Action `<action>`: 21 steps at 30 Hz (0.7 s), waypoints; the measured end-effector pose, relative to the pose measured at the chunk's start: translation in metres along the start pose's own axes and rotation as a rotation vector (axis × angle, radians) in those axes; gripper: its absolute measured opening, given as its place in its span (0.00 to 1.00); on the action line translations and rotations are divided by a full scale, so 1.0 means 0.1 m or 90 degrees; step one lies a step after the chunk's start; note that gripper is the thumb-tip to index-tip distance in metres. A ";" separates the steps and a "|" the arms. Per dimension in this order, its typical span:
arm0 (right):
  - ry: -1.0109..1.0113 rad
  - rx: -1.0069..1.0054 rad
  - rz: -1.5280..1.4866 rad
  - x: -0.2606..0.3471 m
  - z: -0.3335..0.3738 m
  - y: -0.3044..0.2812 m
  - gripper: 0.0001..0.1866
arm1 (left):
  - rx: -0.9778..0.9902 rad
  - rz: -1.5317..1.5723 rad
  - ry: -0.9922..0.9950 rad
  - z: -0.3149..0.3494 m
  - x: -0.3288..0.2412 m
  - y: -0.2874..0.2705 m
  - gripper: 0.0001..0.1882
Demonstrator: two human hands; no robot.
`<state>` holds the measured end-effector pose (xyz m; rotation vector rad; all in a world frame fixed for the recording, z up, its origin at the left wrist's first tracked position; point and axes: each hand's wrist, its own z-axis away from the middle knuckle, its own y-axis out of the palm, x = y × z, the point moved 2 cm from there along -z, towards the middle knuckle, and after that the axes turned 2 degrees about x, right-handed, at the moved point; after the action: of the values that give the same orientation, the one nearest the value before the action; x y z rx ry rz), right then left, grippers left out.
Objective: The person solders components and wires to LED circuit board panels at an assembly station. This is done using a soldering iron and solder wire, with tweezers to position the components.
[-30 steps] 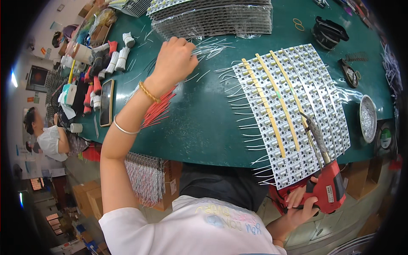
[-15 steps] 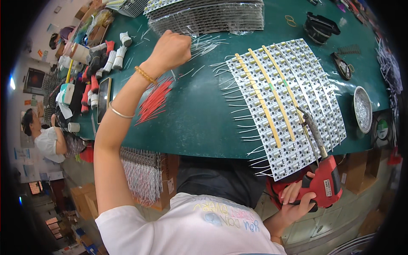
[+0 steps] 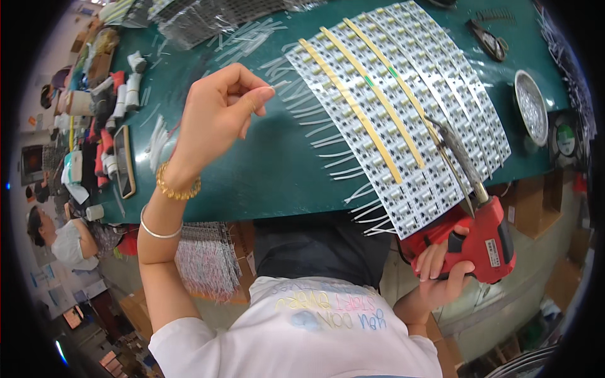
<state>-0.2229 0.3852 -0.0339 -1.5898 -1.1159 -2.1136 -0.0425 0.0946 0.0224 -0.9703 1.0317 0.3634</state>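
My right hand [image 3: 441, 268] grips a red soldering gun [image 3: 495, 242] by its handle, below the right edge of the board. Its metal tip and feed tube reach up over a white circuit board panel [image 3: 378, 94], which carries rows of small components and yellow strips. White wires [image 3: 334, 155] stick out along the panel's left edge. Left of these, my left hand [image 3: 224, 110] is raised above the table, thumb and forefinger pinched. A short white wire [image 3: 281, 84] shows at the fingertips. My forearm and hand hide most of the red wires seen earlier.
Loose white wires [image 3: 249, 41] lie beyond my left hand, near stacked panels [image 3: 201, 25] wrapped in plastic. A phone [image 3: 126, 160] and wire bundles [image 3: 120, 94] lie at left. A metal bowl [image 3: 530, 107] stands at right. Another person [image 3: 75, 239] sits at far left.
My left hand has come back from the loose white wires toward the panel's left edge, its fist now a pinch. The view has shifted; the soldering gun stays in my right hand.
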 end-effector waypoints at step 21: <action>-0.046 0.077 0.266 0.03 -0.07 0.08 0.43 | 0.173 -0.021 0.078 -0.23 -0.03 0.80 0.07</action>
<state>-0.2244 0.3755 -0.0283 -1.6794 -0.8241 -1.7004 -0.1102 0.1206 -0.0188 -0.7700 1.1420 0.1316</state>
